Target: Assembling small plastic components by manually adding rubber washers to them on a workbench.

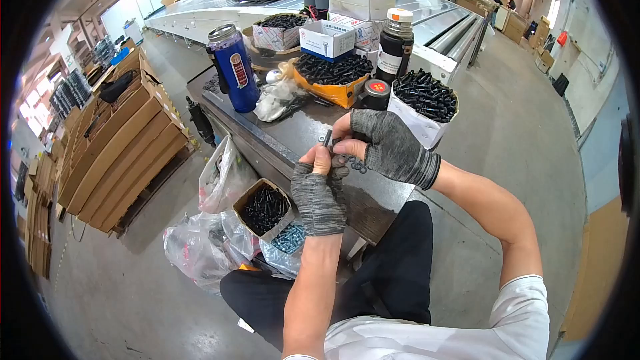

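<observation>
In fingerless grey gloves, my two hands meet above the near part of the metal work table [300, 135]. My left hand [321, 190] is closed on a small silver bolt [327, 138], which stands up between thumb and fingers. Beside it, my right hand [383, 147] has its thumb and fingertips pinched together close to the bolt. Whatever sits in that pinch is too small to make out. Several small dark rings [359, 164] show just below the right hand's fingers, partly covered by the glove.
Black bolts fill a white box [427, 130], an orange-edged box [343, 97] and a floor carton [265, 210]. Blue-silver bolts [289, 239] lie in a bag. A blue flask [233, 70] and dark bottle [395, 47] stand behind. Stacked cardboard [127, 153] is left.
</observation>
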Motion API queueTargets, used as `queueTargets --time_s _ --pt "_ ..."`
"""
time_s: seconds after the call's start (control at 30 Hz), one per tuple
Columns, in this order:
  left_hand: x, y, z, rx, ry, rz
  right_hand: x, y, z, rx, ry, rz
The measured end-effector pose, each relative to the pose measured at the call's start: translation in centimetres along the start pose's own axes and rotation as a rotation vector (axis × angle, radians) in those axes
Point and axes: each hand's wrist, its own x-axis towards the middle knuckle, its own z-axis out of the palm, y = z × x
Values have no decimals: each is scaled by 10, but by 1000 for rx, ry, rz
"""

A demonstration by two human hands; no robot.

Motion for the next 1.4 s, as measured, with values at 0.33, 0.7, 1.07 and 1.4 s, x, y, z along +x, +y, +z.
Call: queueTargets --time_s 0.33,0.7,1.07,1.4 --pt "1 7 -13 57 104 69 -3 17 -30 -18 -69 124" --pt "-2 8 -14 158 95 104 -20 86 -7 -394 -169 95" --pt "-3 6 -14 184 63 118 -76 66 -13 -340 -96 6" --pt "-7 7 -12 181 40 130 -93 50 6 -698 -55 -114"
